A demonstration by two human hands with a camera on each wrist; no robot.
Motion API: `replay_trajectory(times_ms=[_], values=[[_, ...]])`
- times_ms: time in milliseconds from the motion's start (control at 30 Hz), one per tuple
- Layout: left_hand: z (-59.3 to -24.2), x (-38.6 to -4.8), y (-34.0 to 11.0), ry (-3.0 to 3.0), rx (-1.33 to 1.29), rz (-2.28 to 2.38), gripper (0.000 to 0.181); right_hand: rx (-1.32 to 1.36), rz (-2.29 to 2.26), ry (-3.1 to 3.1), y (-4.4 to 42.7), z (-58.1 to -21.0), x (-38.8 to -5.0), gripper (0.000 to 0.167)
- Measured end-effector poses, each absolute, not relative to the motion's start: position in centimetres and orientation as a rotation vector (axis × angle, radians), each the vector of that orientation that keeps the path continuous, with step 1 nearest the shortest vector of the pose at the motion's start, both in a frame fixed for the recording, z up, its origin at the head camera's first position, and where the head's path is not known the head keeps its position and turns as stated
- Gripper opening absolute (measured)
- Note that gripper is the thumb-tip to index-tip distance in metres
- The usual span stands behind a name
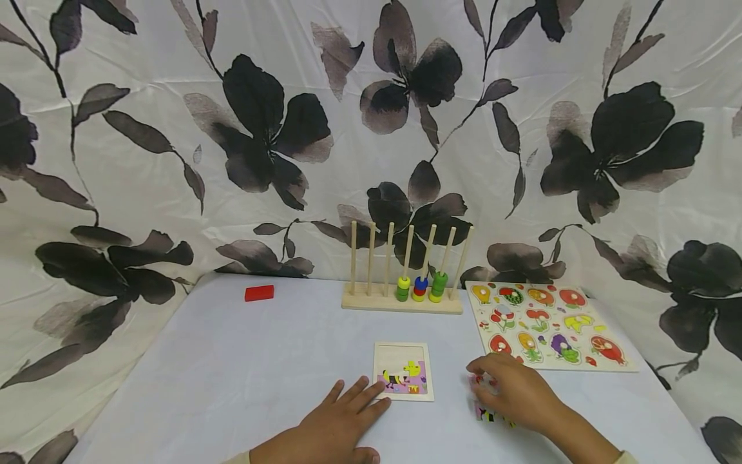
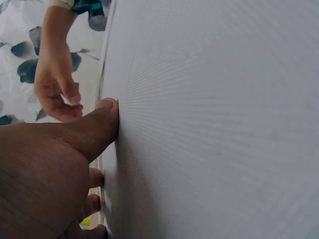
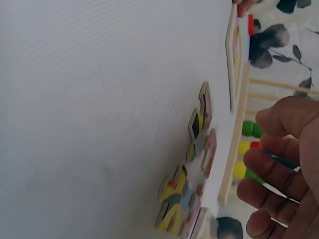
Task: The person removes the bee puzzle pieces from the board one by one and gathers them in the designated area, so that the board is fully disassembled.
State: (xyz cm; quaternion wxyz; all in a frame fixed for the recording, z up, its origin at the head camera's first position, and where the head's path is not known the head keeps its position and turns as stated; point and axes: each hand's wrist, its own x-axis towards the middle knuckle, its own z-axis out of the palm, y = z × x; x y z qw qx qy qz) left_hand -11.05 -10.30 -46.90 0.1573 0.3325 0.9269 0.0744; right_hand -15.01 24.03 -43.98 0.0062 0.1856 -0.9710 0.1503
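Note:
A small square jigsaw tray (image 1: 400,353) lies mid-table, its lower part filled with coloured pieces. My left hand (image 1: 342,420) rests flat beside it, fingers spread and fingertips at its lower left edge. Loose jigsaw pieces (image 3: 172,215), yellow, black and pink, lie on the cloth to the tray's right. Over them hovers my right hand (image 1: 518,392), hiding part of them in the head view. In the right wrist view its fingers (image 3: 269,169) are loosely bent, holding nothing, apart from the pieces.
Behind the tray stands a wooden peg rack (image 1: 371,303) with green, yellow, blue and red beads on several rods. A fruit puzzle board (image 1: 481,325) lies at the back right, close to my right hand. A red block (image 1: 259,293) sits at the back left.

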Motion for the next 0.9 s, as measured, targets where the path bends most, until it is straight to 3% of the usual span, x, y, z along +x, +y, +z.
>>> replay_trajectory(times_ms=[900], values=[[-46.9,-11.1,-10.0,2.654,0.914,0.167,0.085,0.704,0.508,-3.089,19.3,-44.8,-16.9,0.037]])
